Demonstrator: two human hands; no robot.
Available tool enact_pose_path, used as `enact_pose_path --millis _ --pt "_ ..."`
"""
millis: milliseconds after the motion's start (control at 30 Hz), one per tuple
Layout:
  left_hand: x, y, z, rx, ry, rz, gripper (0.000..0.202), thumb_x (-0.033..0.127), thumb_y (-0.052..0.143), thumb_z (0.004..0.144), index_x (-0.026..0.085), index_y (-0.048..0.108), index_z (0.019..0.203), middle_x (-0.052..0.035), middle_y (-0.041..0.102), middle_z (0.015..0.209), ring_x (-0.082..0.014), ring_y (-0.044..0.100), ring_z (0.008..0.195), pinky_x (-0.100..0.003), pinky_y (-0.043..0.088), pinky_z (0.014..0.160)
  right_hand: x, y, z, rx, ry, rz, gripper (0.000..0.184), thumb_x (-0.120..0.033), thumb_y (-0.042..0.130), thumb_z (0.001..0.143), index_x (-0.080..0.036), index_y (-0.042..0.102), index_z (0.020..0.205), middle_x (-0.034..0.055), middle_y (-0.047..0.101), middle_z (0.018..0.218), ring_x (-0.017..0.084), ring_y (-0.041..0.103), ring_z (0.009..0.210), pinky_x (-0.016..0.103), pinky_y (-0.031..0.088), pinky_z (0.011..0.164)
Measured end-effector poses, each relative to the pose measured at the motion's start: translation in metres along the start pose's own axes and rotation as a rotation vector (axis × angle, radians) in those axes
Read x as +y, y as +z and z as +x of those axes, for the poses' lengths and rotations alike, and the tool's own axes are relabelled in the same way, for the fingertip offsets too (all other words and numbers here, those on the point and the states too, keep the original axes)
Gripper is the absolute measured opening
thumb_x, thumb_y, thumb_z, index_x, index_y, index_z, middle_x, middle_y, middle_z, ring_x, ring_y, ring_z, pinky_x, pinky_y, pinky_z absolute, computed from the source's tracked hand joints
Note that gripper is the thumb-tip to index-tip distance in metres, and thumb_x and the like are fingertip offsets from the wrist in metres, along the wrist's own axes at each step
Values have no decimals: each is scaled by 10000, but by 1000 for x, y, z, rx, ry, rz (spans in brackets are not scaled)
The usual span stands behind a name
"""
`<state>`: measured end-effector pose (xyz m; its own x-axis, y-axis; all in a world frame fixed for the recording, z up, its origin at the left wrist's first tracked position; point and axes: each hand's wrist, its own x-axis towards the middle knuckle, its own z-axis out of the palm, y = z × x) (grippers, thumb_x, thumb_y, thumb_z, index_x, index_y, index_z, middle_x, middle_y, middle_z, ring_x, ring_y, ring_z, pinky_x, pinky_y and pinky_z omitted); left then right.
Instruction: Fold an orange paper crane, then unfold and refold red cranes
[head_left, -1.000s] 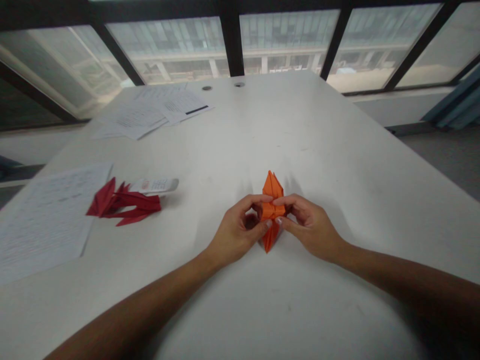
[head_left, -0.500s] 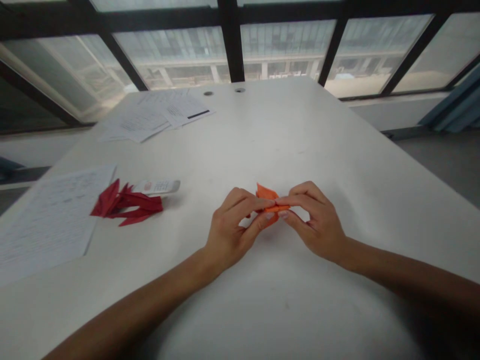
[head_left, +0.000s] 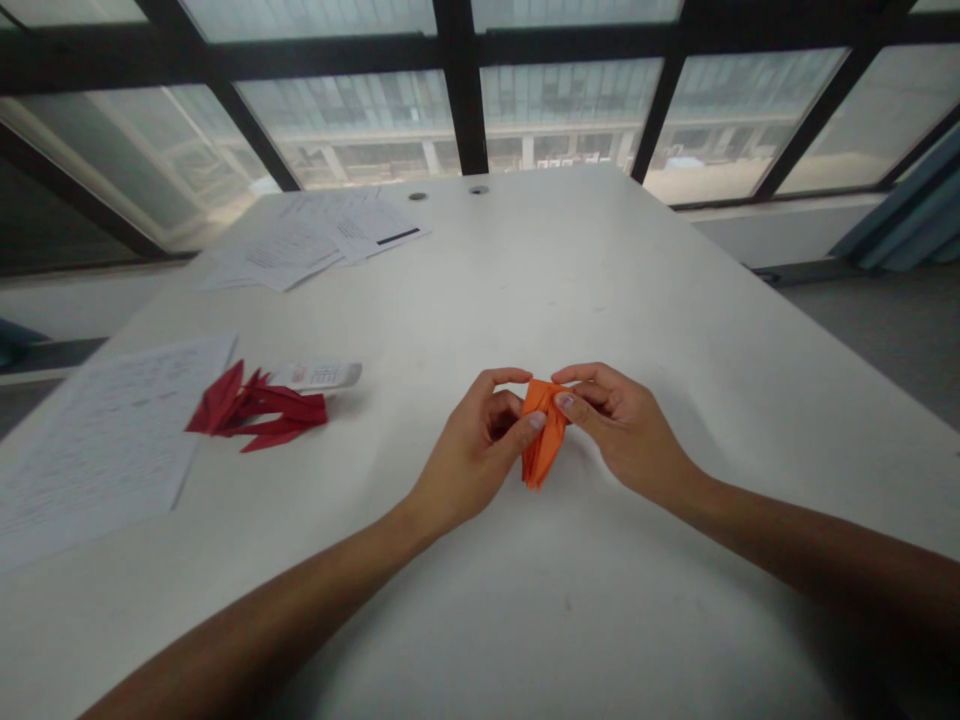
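Head: paper [head_left: 541,452], L hand [head_left: 471,455], R hand [head_left: 628,432]

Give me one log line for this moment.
left hand: pinches orange paper | right hand: pinches orange paper | orange paper: folded narrow | beside left hand: red paper on table

One orange folded paper [head_left: 541,440] is pinched by two hands, the left hand [head_left: 469,460] and the right hand [head_left: 622,430]. Near the desk's [head_left: 600,600] left edge lie one red folded paper [head_left: 255,410], one small white object [head_left: 319,376] and one printed sheet [head_left: 97,450]. At the far left corner are several overlapping papers [head_left: 315,235], too overlapped to count. At the far edge are two round holes [head_left: 448,192].
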<state>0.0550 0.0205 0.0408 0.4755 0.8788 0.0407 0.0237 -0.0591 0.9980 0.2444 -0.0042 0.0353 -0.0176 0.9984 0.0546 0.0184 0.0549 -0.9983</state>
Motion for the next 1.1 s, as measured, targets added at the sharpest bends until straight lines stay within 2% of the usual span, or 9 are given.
enact_pose_path --millis 100,167,233,400,533,667,833,1000,1100 --pt "-4 -5 7 -18 -46 -40 394 398 724 916 210 543 1212 56 604 711 -99 568 551 -218 470 549 8 -3 7 -127 98 68 282 -389 718 922 -200 668 1124 16 776 870 169 733 794 320 568 781" --pt "-6 -9 10 -49 -68 -7 400 399 745 897 196 579 1199 54 599 709 -92 555 564 -210 456 549 12 -7 11 -257 173 78 264 -399 733 906 -178 701 1047 43 787 920 178 747 840 341 577 839" --pt "-8 -12 12 -67 -98 14 399 401 746 894 190 598 1199 50 598 717 -89 545 581 -206 441 549 14 -10 13 -302 229 56 272 -415 771 870 -167 722 968 51 788 892 179 746 825 346 580 839" --pt "-10 -13 12 -73 -173 -15 426 439 742 890 190 570 1190 14 643 792 -108 588 647 -228 449 585 17 -12 17 -143 238 71 375 -496 829 796 -159 714 912 47 772 800 169 720 710 341 584 743" --pt "-10 -11 12 -82 -175 -18 473 393 786 850 195 545 1206 -1 669 835 -117 618 660 -257 478 631 22 -12 16 -59 242 138 416 -519 850 762 -161 694 905 56 767 811 173 708 698 351 579 728" --pt "-11 -11 11 -37 -166 -15 457 338 770 854 195 543 1223 35 633 740 -113 593 633 -253 460 625 23 -15 16 -110 221 138 366 -458 844 787 -173 662 929 46 759 805 165 695 699 332 565 709" --pt "-13 -15 11 -94 -181 25 490 277 755 846 207 534 1278 55 612 703 -102 552 607 -241 421 591 19 -22 17 -225 229 73 491 -463 784 860 -187 605 1225 25 750 779 160 686 640 312 551 638" --pt "-13 -19 12 -109 -219 19 523 237 763 832 214 530 1300 66 602 703 -87 532 595 -237 398 587 21 -24 19 -313 196 -4 418 -540 640 959 -161 674 1133 57 756 845 162 705 656 312 566 633" --pt "-17 -15 12 -43 -239 -80 522 278 793 835 200 530 1279 44 638 743 -94 576 641 -246 439 643 23 -21 17 -250 196 8 385 -522 662 950 -163 662 1090 48 750 801 165 702 648 302 555 611"
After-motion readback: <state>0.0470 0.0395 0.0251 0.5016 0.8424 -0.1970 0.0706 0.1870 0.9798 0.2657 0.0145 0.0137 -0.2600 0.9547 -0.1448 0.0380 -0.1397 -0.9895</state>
